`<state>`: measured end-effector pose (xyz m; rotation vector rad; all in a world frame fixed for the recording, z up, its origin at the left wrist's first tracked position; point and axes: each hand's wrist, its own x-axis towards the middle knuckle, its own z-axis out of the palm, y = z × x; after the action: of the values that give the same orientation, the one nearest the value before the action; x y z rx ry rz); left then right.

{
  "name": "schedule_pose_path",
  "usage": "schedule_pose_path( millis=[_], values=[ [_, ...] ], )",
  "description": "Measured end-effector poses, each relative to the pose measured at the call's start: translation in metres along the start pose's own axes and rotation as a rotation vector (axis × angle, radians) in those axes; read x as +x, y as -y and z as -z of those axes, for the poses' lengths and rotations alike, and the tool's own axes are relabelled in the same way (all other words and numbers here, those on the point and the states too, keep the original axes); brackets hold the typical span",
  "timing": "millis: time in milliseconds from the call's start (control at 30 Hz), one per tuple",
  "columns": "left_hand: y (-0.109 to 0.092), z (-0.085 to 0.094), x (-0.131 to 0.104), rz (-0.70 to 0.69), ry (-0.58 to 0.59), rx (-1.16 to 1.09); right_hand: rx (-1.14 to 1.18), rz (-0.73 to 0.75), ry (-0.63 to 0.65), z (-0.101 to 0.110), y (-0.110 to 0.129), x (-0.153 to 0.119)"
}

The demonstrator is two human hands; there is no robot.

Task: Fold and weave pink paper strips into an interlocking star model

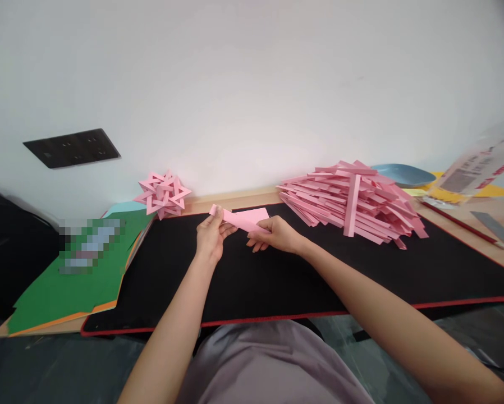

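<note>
A folded pink paper strip [239, 220] is held between both hands above the black desk mat [277, 292]. My left hand [210, 235] pinches its left end between thumb and fingers. Its right end is gripped by my right hand [277, 234], thumb on top. Just behind the strip shows another flat piece of pink paper [256, 214]; whether it joins the strip I cannot tell. To the right lies a big heap of folded pink paper strips [319, 193], one of them resting across its front. A pink paper star ball [163, 194] stands at the back left.
Green paper sheets [83, 286] lie at the left edge. Behind the heap is a blue dish [406, 175]. On the right are a clear plastic bag [475, 168], a dark red pencil [462, 224] and a metal ruler [496, 230]. A white wall [243, 101] closes off the back.
</note>
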<state>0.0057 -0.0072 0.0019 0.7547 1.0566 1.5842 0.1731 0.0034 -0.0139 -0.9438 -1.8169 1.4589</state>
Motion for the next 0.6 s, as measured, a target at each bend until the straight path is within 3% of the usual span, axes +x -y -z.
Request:
schedule_pose_path(
  millis=[267,600],
  values=[
    [0.0050,-0.0013,-0.0035,0.071,0.215,0.080,0.065,-0.030,0.013,0.0000,0.0008,0.0004],
    [0.0034,-0.0015,-0.0051,0.116,0.193,0.092,0.085,-0.048,0.032,0.0002,0.0004,0.0010]
  ],
)
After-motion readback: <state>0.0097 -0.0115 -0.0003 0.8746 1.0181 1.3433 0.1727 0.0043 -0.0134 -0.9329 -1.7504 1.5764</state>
